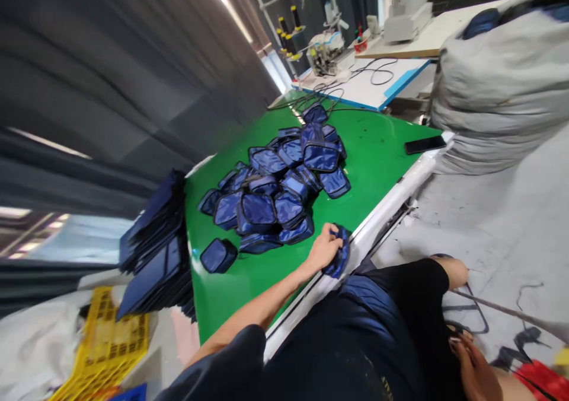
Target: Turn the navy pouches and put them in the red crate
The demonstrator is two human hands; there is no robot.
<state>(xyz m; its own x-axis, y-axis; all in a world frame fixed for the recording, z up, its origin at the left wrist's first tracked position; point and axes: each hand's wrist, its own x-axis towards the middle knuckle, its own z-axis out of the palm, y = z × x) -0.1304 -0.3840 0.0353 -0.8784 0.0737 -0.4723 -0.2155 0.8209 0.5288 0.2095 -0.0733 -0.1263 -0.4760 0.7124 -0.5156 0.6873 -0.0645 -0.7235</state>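
Note:
My left hand (325,249) is closed on a small dark blue zip pouch (340,254) at the near edge of the green tabletop (235,297). The fingers press on the pouch's upper side. Low at the right, beside my leg, my right hand (475,362) hangs with its fingers curled. Something small and shiny shows at its fingertips, too small to make out. A heap of similar blue pouches (258,210) with black edging covers the middle of the table. One single pouch (217,255) lies apart from the heap, on its left.
A black phone (424,145) lies near the table's right edge. Beyond stand a sewing machine (324,54) with thread cones and loose cables. Large grey sacks (502,86) bulge at the right. Stacked dark blue panels (155,264) and a yellow crate (106,336) are at the left.

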